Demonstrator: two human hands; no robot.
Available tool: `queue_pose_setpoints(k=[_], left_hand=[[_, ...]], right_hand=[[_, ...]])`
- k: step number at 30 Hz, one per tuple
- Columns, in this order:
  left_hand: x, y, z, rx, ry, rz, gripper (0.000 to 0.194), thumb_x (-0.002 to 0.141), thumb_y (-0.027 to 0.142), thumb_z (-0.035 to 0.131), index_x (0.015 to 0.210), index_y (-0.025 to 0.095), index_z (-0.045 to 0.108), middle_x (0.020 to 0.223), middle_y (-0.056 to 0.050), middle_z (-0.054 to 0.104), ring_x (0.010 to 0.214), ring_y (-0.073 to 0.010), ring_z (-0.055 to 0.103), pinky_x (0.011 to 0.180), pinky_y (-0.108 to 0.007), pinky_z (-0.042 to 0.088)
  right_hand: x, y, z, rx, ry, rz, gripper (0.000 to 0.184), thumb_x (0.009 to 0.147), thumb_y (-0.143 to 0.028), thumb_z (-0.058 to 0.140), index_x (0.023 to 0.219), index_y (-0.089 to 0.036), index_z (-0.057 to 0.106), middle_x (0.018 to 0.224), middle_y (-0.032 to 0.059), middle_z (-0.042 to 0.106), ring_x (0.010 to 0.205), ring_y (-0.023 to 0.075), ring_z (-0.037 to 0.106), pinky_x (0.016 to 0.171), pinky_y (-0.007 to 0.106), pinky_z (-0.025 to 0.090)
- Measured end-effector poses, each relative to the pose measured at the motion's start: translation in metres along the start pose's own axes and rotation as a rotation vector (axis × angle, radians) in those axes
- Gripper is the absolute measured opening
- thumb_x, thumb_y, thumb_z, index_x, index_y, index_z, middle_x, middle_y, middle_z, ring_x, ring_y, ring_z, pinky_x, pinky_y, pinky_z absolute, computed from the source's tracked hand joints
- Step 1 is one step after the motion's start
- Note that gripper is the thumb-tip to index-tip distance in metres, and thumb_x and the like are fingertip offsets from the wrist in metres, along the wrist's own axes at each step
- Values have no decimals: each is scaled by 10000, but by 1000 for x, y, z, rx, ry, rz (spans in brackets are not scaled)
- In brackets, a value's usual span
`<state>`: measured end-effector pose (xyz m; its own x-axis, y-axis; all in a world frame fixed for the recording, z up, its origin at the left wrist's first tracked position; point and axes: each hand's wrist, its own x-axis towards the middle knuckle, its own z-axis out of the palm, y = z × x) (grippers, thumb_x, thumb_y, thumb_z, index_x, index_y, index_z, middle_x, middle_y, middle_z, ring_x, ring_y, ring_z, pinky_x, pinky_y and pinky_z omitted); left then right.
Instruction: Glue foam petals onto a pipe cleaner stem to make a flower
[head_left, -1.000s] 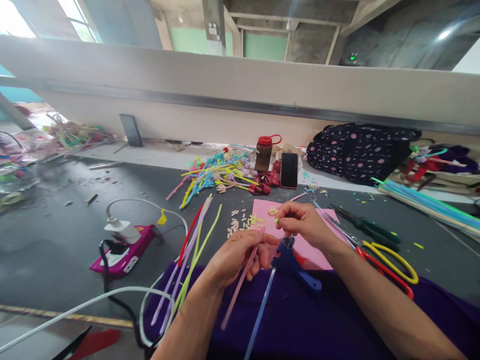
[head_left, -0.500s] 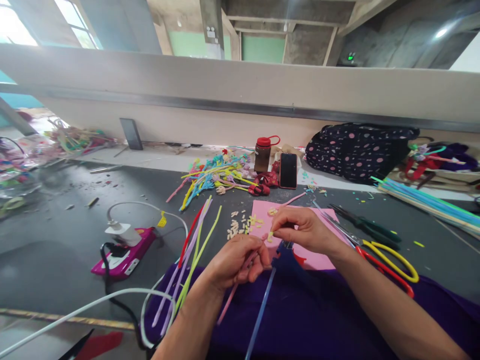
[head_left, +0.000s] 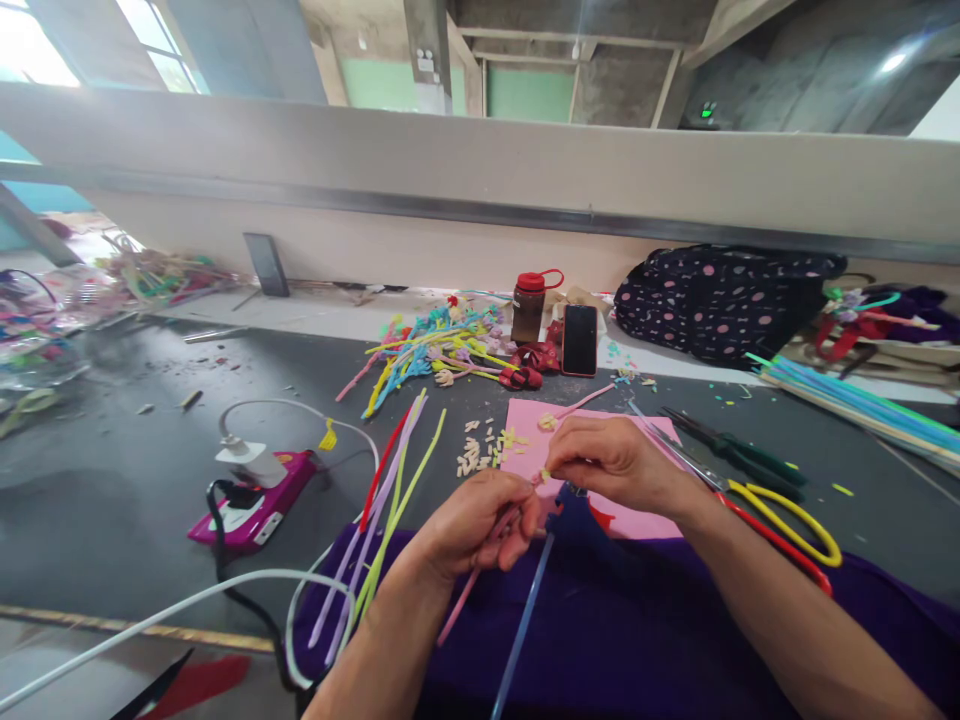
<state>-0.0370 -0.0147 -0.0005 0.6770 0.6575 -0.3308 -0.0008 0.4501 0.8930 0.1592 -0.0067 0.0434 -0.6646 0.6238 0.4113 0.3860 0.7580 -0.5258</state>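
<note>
My left hand is closed around a pink pipe cleaner, whose tail slants down over the dark purple cloth. At its upper tip, my right hand pinches a small pale yellow piece against the pink end. Just below the fingers lies a blue glue gun with a long translucent glue stick out of its back. Under the hands is a pink sheet, with another pink stem at its top. Short cut yellow and cream pieces lie left of it.
Scissors and dark-handled pliers lie on the right. Loose pipe cleaners and a magenta power strip with cables are on the left. Behind stand a colourful stem pile, a bottle, a phone and a dotted bag.
My right hand has come down and left, bringing the yellow piece against the pink stem's tip. My left hand has turned slightly, its fingers now curled more closely around the stem.
</note>
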Motion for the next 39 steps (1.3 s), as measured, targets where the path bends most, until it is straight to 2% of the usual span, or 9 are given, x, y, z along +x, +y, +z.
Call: queue_pose_setpoints(k=[25,30,39], left_hand=[[0,-1,0,106,-2,-17,339,761,297,376,518,130,544,306,8,479,211,-50,279,274,-187,104],[1,-4,-2,137,-14,18,335,763,318,397,529,131,546,311,16,472,221,-49,278,282,-187,123],[2,-6,-2,138,-46,31,317,761,261,388,520,131,549,315,15,473,226,-47,279,287,-185,139]], right_hand=[[-1,-1,1,-141,-40,-55,149,833,-140,510,816,-185,651,859,41,646,784,131,605,741,244,464],[-1,0,1,-176,-40,-71,152,836,-145,512,804,-192,653,857,37,651,775,128,605,726,234,456],[-3,-1,1,-214,-67,-71,153,830,-138,515,803,-189,657,812,27,656,728,122,597,678,228,441]])
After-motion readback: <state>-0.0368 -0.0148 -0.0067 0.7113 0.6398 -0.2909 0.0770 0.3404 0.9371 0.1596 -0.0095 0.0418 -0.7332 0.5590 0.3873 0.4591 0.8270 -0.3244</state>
